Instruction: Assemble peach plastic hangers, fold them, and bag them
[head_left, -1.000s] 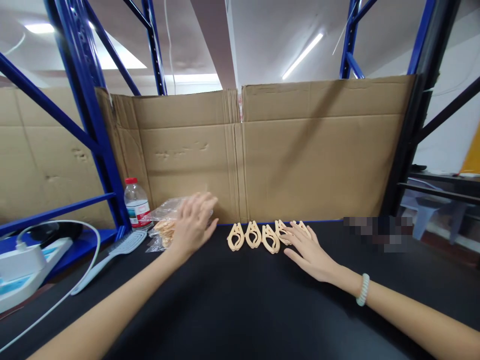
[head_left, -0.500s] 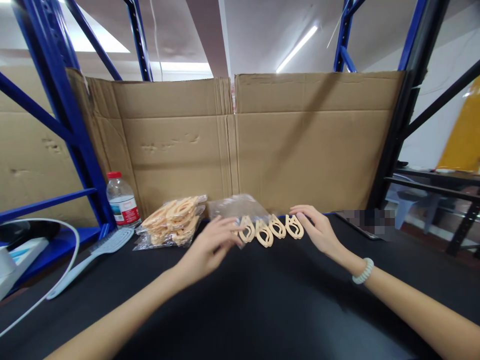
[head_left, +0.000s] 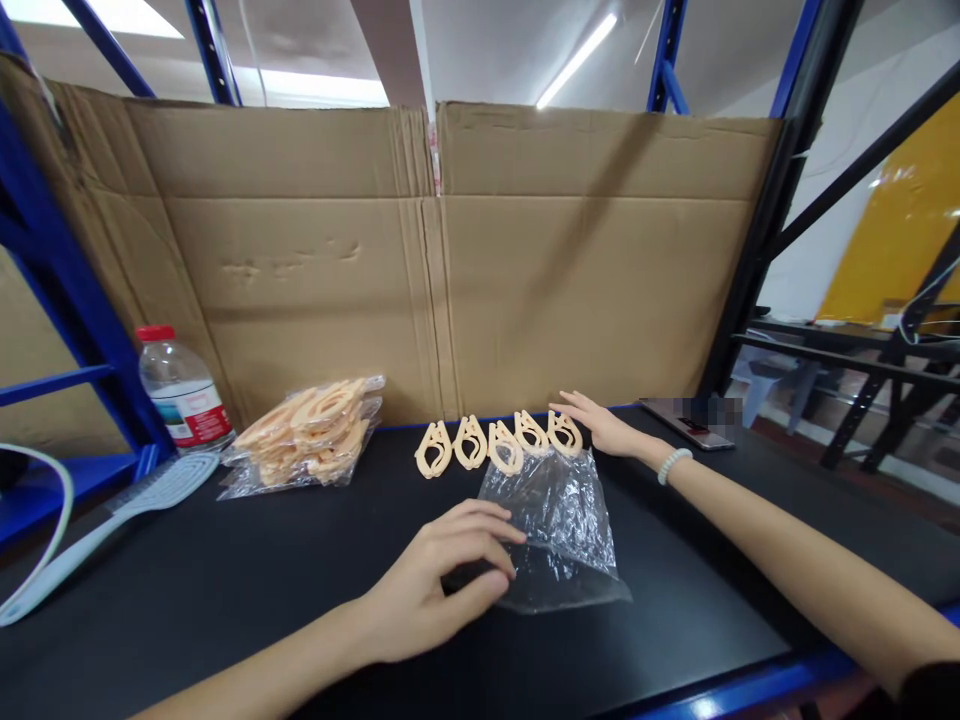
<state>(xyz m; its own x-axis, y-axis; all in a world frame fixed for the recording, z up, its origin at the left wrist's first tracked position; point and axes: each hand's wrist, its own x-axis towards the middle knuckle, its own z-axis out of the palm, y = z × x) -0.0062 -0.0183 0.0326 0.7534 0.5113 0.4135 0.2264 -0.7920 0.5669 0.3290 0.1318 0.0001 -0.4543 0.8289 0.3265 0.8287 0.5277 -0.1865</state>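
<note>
A row of several peach plastic clips (head_left: 495,444) lies on the black table (head_left: 225,590) near the cardboard wall. My right hand (head_left: 600,426) rests at the right end of the row, fingers stretched out and touching the last clip. My left hand (head_left: 442,575) pinches the left edge of an empty clear plastic bag (head_left: 559,530) that lies flat in front of the clips. To the left sits a clear bag stuffed with more peach clips (head_left: 304,435).
A water bottle with a red cap (head_left: 180,390) stands at the far left by a blue rack post (head_left: 67,300). A pale hairbrush (head_left: 112,520) lies near the left edge. A phone (head_left: 686,422) lies at the right. A cardboard wall (head_left: 450,260) closes the back.
My left hand has drawn an empty clear bag from behind the clips toward me. My right hand stayed at the right end of the row. The view has shifted left and down.
</note>
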